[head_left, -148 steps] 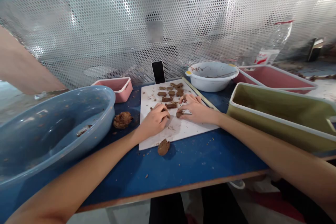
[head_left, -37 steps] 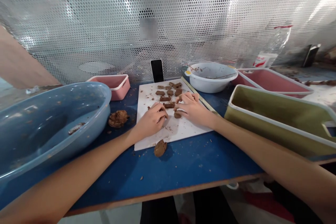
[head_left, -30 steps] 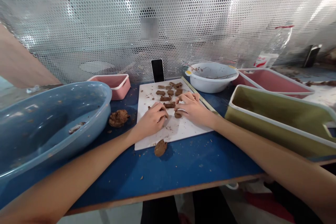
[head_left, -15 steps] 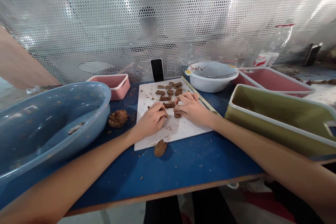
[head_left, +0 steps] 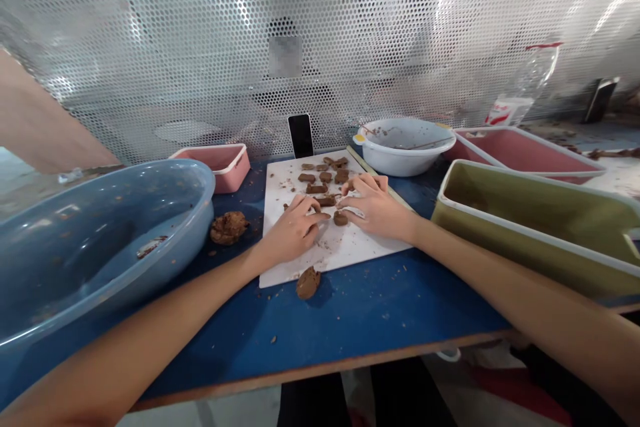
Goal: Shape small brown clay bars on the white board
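A white board [head_left: 287, 260] lies on the blue table, with several small brown clay-like pieces [head_left: 316, 189] in rough rows on it. Over its middle, my left hand [head_left: 295, 230] has bent fingers, with the index finger stretched toward a small brown lump [head_left: 341, 218]. My right hand [head_left: 373, 210] comes from the other side with fingers spread and curved. Its thumb tip is at the lump's right edge; whether it presses on it I cannot tell. A short brown roll [head_left: 326, 201] lies just beyond the fingertips. A larger brown lump [head_left: 308, 283] sits at the board's front edge.
A big blue basin [head_left: 200, 213] and a rough brown clump [head_left: 229, 227] are at left, a pink box [head_left: 235, 173] behind. A phone [head_left: 301, 136] stands against the perforated metal screen [head_left: 200, 47]. A white bowl [head_left: 405, 157], green bin [head_left: 520, 230] and pink bin [head_left: 540, 153] fill the right.
My left index finger has stretched out to the right, toward the small lump. My right fingers have opened slightly off it, so more of the lump shows. The view has shifted a little.
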`<control>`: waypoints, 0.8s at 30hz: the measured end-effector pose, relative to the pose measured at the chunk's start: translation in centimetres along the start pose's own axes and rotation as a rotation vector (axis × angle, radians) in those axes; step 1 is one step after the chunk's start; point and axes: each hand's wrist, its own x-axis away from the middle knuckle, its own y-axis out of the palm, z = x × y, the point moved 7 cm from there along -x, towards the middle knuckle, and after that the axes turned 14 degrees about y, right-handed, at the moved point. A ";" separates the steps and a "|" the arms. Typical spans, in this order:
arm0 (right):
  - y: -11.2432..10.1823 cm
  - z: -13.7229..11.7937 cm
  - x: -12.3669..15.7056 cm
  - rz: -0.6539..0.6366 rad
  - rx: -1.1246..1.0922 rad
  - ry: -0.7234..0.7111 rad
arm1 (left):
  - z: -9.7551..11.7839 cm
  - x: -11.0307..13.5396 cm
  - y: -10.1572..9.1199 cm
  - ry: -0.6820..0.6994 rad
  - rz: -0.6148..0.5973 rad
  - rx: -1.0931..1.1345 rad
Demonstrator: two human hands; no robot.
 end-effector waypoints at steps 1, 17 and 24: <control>0.0 0.0 0.0 -0.002 0.010 -0.004 | 0.0 0.0 0.1 0.005 -0.007 -0.001; -0.6 -0.7 0.6 -0.007 0.073 -0.101 | 0.2 -0.2 0.3 0.008 -0.034 0.018; -0.5 -0.8 0.6 -0.019 0.064 -0.134 | 0.2 -0.2 0.3 0.007 -0.050 0.015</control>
